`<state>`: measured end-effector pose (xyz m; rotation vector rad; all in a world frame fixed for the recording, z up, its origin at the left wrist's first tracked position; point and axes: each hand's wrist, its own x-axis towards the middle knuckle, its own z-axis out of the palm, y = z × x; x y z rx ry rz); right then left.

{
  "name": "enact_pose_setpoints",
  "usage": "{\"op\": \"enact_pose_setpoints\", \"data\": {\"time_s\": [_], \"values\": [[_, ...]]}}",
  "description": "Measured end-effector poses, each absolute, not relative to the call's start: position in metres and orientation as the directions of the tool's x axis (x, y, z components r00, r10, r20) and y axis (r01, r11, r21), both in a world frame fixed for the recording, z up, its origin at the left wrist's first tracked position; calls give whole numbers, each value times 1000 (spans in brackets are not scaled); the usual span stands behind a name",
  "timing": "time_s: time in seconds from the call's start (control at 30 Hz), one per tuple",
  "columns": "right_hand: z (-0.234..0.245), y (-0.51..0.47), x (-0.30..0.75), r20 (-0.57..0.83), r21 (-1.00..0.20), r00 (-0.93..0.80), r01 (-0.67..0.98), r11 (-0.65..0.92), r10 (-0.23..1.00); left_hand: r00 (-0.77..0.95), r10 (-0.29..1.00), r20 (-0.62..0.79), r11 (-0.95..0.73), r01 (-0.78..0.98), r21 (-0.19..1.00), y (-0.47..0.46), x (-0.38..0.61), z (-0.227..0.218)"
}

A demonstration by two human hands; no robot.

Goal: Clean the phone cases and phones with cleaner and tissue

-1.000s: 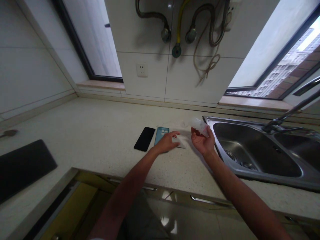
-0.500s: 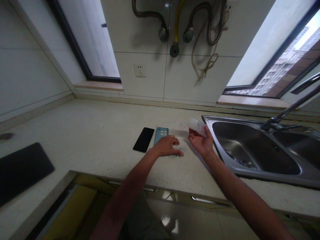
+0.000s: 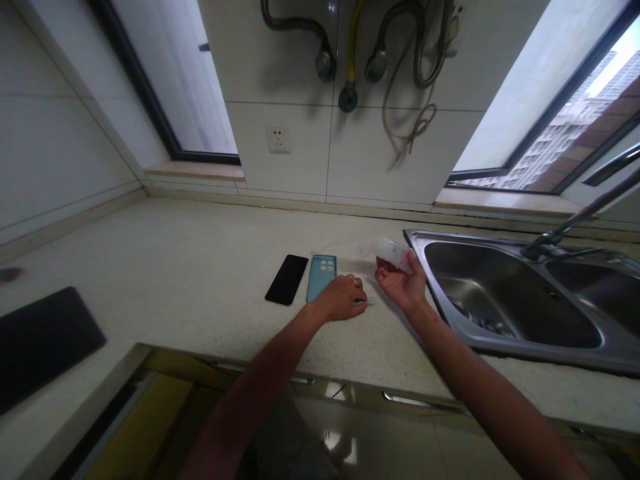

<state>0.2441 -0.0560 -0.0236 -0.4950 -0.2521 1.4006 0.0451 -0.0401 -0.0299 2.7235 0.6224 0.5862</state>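
My left hand point(image 3: 343, 298) rests on the speckled stone countertop point(image 3: 200, 247) with its fingers curled, just right of a teal phone case point(image 3: 321, 278). A thin silver pin point(image 3: 363, 304) sticks out from under its fingertips. Further left lies a black smartphone point(image 3: 287, 280), face up. My right hand point(image 3: 403, 285) is raised palm-up beside the sink's rim, shut on a clear plastic bag point(image 3: 393, 255) with something red inside. The bag's contents are partly hidden by my fingers.
A stainless steel double sink point(image 3: 505, 293) with a faucet point(image 3: 550, 248) lies to the right. A dark mat point(image 3: 45, 340) lies at the far left of the counter. Hoses and a wall socket point(image 3: 279, 139) are on the tiled wall behind.
My left hand has closed its fingers and slid slightly toward the counter's front right. The white paper under it earlier no longer shows, and the silver pin now does. My right hand stays nearly still.
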Motion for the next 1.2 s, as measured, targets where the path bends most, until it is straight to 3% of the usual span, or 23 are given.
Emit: {"op": "enact_pose_setpoints", "data": {"time_s": [0.07,0.17,0.3,0.43,0.7,0.8,0.9,1.07,1.2], "values": [[-23,-56,244,-130,-474,167,-876,87,977,793,499,348,-837,338,430,-40,47,-29],[-21,-57,244,-141,-466,169,-880,86,976,691,609,389,-717,270,643,-39,47,-24],[-19,-56,244,-134,-467,177,-879,95,975,551,792,265,-385,114,916,-34,45,-14],[-19,-56,245,-139,-462,184,-881,101,973,481,861,162,-150,-63,987,-29,42,-7],[-16,-56,250,-74,-506,235,-847,167,969,278,959,58,58,-391,919,-17,36,-10],[-11,-57,250,23,-529,286,-809,254,958,300,944,-138,289,-549,784,-12,36,-10],[-2,-60,250,103,-596,340,-731,331,935,433,834,-342,545,-549,634,-12,36,-6],[13,-75,244,298,-771,409,-429,470,862,524,742,-419,670,-548,501,-16,40,-5],[14,-88,231,488,-865,317,50,499,813,578,711,-401,700,-527,481,-18,45,-12]]}}
